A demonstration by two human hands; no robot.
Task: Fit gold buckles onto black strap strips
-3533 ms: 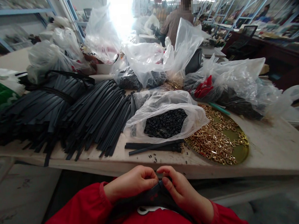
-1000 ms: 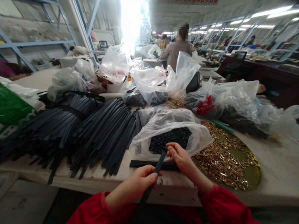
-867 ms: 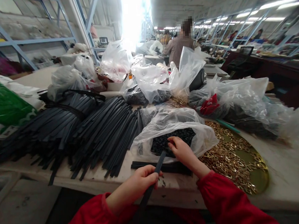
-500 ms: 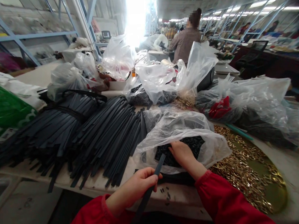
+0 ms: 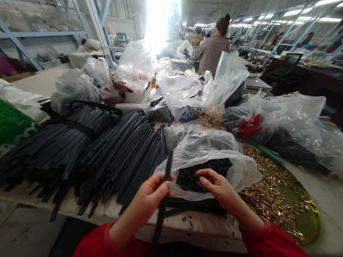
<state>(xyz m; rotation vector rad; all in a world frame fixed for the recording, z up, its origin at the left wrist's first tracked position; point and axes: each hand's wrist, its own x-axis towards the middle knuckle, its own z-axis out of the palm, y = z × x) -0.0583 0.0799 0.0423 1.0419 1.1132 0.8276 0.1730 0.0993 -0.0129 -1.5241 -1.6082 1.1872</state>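
Note:
My left hand (image 5: pixel 157 190) pinches a flat black strap (image 5: pixel 162 213) between thumb and fingers. One end of the strap sticks up past the fingertips, and the rest hangs down toward my lap. Over the front of an open clear plastic bag (image 5: pixel 245 167), my right hand (image 5: pixel 214 183) has thumb and forefinger brought together. Whatever sits between those fingertips is too small to make out. Small black pieces (image 5: pixel 188 177) fill the bag just behind that hand. Long bundles of similar black straps (image 5: pixel 123 154) lie to the left of the bag.
A round golden tray (image 5: pixel 311 224) heaped with gold metal hardware (image 5: pixel 267 200) stands at the right. Clear plastic bags (image 5: pixel 183 85) crowd the back of the table. A green bag (image 5: pixel 7 118) lies far left. Another person (image 5: pixel 213 51) sits beyond the table.
My right hand has come up out of the black pieces and drawn back toward me, its fingertips now in a pinch. The left hand has shifted slightly left, tilting the strap more upright.

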